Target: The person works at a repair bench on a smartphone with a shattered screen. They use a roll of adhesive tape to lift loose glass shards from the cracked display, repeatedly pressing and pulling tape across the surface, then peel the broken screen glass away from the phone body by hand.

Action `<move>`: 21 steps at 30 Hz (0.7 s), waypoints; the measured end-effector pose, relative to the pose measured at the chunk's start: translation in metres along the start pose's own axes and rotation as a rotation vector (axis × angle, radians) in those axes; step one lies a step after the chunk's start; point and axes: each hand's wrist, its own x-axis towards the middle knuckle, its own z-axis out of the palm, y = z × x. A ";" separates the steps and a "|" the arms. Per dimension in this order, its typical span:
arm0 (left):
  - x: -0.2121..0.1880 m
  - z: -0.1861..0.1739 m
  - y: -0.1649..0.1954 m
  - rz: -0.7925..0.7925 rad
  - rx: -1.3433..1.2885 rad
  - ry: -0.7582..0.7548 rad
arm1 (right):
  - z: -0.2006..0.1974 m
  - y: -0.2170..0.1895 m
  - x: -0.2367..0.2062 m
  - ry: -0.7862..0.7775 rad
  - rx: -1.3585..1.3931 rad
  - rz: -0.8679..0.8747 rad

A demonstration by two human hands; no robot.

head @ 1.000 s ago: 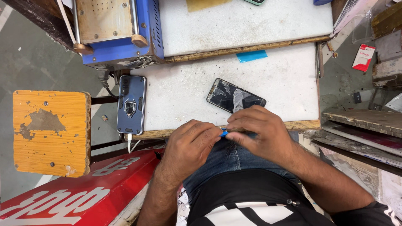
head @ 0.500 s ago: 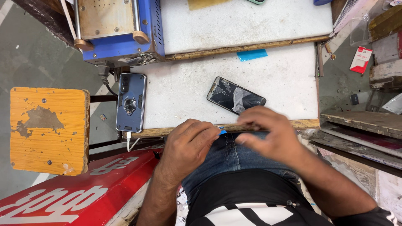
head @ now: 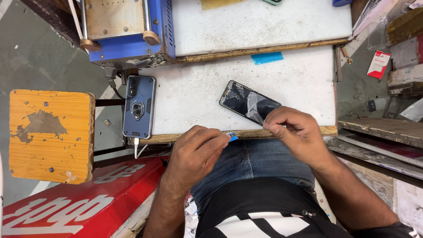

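Left hand: it is hovering over the lap at the near bench edge, fingers curled shut, and its fingertips are pinching a small blue tab, which is sticking out just past them toward the right hand.

Right hand: its fingers are bunched together with the tips pressing down at the near corner of the cracked phone; they seem to be closing on a thin clear film, though what is actually between them is too small to tell.

Cracked phone: it is lying face up and slantwise on the white bench, its near end under the right fingertips and the rest stretching away from them. A pale strip of film or tape is lying across the glass just beyond those fingertips. Judging by the pose, the slant is putting that corner within easy reach of the right hand.

Gap between the hands: the two sets of fingertips are near each other but apart, with the wooden bench edge running between them.

Cased phone: it is lying back up, well to the left of the left fingers, with a white cable hanging from its near end, so it is probably charging out of the way.

Blue machine: it is sitting far beyond the left fingers at the bench's back corner.

Blue tape: it is stuck on the step edge, well beyond the right fingers.

Stool: the worn orange seat is standing far left of both hands.
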 end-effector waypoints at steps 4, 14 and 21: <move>-0.006 0.005 -0.008 -0.012 -0.036 0.012 | -0.008 0.007 0.001 0.006 0.459 -0.012; -0.019 0.016 -0.021 -0.134 -0.187 -0.045 | -0.011 0.018 0.002 -0.100 1.203 0.002; -0.017 0.008 -0.021 -0.124 0.004 -0.050 | -0.042 0.011 0.007 -0.028 0.880 -0.131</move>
